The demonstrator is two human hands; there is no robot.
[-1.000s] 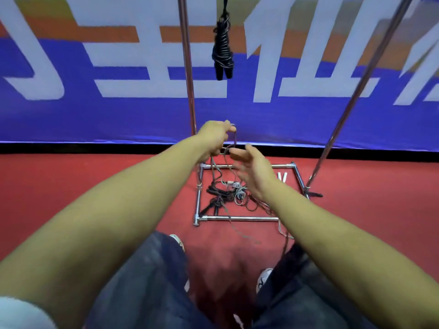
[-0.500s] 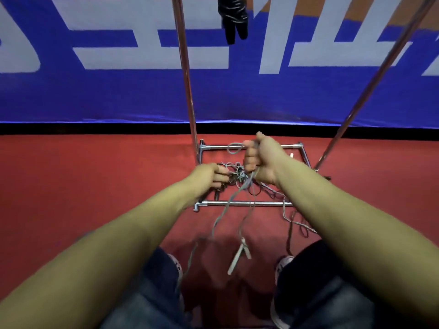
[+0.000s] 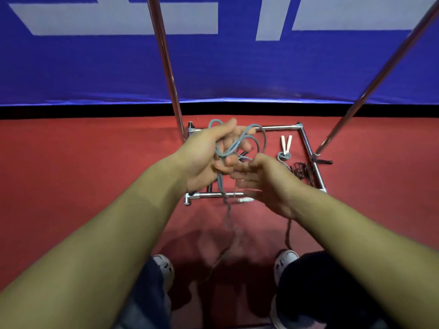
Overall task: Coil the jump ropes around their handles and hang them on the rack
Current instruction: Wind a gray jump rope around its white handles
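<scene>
Grey rope (image 3: 234, 144) looped in left hand (image 3: 206, 160); right hand (image 3: 266, 184) spread.

On my feed both forearms are bare from the bottom corners of the frame up to the wrists, no sleeves, watch or bands showing, and the left hand (image 3: 204, 157) and right hand (image 3: 268, 184) wear no gloves or rings that I can make out. Below them I see dark blue denim trousers (image 3: 147, 302), the right leg reading almost black. The shoes (image 3: 164, 267) are white with small dark marks on the toes.
</scene>
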